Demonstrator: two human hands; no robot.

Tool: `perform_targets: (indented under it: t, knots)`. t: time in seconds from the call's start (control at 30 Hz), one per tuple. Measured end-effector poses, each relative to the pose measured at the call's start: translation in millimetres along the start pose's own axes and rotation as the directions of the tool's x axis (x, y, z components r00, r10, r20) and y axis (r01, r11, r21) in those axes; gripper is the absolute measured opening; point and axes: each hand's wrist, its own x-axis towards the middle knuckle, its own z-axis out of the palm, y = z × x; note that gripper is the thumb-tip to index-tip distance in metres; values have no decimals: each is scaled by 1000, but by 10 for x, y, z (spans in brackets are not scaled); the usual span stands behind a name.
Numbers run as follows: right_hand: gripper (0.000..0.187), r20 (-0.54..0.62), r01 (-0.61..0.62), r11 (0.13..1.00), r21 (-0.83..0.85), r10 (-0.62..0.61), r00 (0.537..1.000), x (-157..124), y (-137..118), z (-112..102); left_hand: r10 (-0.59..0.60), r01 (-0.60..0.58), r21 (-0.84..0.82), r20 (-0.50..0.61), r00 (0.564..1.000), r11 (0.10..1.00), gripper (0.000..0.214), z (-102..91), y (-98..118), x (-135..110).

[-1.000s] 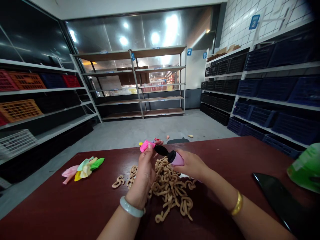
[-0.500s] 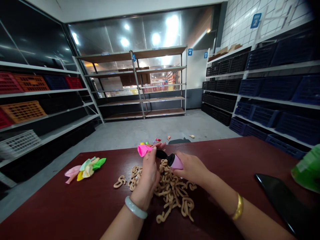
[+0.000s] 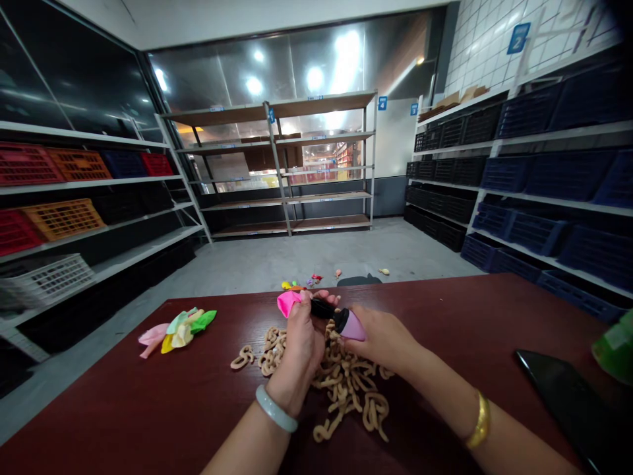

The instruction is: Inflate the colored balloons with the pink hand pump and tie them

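Note:
My left hand (image 3: 305, 333) is closed on the neck of a bright pink balloon (image 3: 288, 303), its thumb on top. The balloon is limp, and its far side sticks out past my thumb. Between my hands runs a hand pump: a black front part (image 3: 324, 309) reaches into my left palm, and its lilac body (image 3: 354, 326) sits in my right hand (image 3: 378, 334). My fingers hide the spot where pump and balloon meet. Under both hands lies a heap of tan, curled, rope-like pieces (image 3: 352, 389), partly covered by my left hand.
Limp coloured balloons (image 3: 184, 328) lie on the left of the dark red table (image 3: 119, 402). On the right are a black flat device (image 3: 554, 396) and a green object (image 3: 616, 346). Small coloured bits (image 3: 316, 278) lie on the floor beyond. Shelves with crates (image 3: 64, 218) line the sides.
The view has shifted slightly, so everything sits a little further right. The pump's black part now lies straighter into my left palm. Both hands keep their hold.

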Motion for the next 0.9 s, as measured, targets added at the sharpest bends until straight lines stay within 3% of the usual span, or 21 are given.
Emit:
perform_targets:
  t: [0.53, 0.77, 0.9]
  knots:
    - [47, -57, 65, 986, -151, -75, 996, 61, 234, -84, 106, -105, -136, 0, 994, 985, 16, -123, 385, 214]
    - [46, -46, 54, 981, -188, -64, 997, 69, 355, -125, 70, -74, -118, -43, 997, 990, 9, -65, 213, 158]
    - [44, -52, 63, 984, -169, -73, 996, 61, 349, -151, 2, 3, -108, 45, 999, 994, 14, -22, 159, 84]
